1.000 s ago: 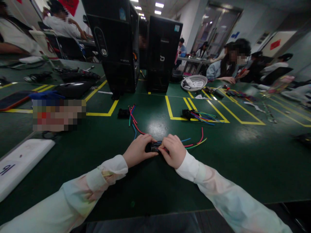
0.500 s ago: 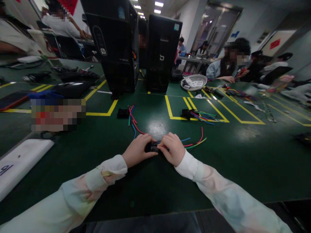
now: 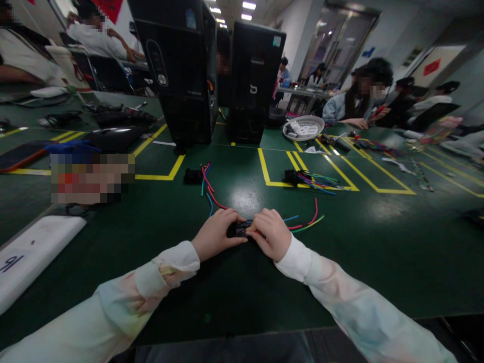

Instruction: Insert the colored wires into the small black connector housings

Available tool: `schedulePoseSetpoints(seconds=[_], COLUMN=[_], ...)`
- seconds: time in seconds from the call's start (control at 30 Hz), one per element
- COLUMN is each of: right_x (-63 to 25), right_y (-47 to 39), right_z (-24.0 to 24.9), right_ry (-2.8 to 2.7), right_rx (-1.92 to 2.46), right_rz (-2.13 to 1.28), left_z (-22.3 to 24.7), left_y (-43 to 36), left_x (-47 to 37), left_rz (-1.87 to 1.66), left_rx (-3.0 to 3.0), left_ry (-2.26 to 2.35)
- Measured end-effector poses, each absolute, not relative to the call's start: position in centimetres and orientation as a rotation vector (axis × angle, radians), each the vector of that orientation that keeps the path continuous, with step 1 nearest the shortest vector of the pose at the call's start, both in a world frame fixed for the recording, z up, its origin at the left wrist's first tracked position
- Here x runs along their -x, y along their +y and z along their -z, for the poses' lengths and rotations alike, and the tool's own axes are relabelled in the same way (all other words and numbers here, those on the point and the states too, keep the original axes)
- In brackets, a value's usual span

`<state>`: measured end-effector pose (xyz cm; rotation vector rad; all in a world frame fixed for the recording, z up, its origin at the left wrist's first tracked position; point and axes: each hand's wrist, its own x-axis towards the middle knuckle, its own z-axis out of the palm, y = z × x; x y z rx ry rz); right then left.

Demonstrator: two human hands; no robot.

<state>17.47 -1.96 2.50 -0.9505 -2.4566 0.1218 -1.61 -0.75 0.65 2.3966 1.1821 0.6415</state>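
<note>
My left hand (image 3: 216,235) is closed round the left side of a small black plastic part (image 3: 241,230), thumb below and fingers above. At its right side my right hand (image 3: 273,236) pinches with thumb and fingertips, apparently on thin wires that run into the part; the fingers hide the exact grip. Out past the right hand stick a red wire (image 3: 315,210), a yellow-green wire (image 3: 314,223) and a blue wire (image 3: 292,218). Another red wire (image 3: 218,203) and a blue one (image 3: 209,202) trail up and left from behind my left hand.
Beyond my hands lie a second black part (image 3: 192,175) and a black part with a bundle of coloured wires (image 3: 321,184). Two black computer towers stand at the back. A white basket (image 3: 303,128) sits right of them, a white power strip (image 3: 41,257) at left. People sit farther off.
Both hands stay on the black part, with hardly any visible movement. The whole view has shifted very slightly.
</note>
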Motion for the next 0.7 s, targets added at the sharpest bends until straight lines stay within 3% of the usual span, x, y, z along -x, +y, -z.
schedulePoseSetpoints(seconds=[0.33,0.7], right_x=[-17.75,-17.18], right_y=[-1.18,-2.09], right_z=[-1.90,-2.53], right_ry=[-2.413,-2.469], right_rx=[0.945,0.933], right_rz=[-0.263,-0.091], left_z=[-0.70,-0.75], left_y=[-0.84,-0.85], left_x=[1.73,1.72], left_rz=[-0.641,-0.662], left_rx=[-2.409,-2.412], left_ry=[1.177,1.166])
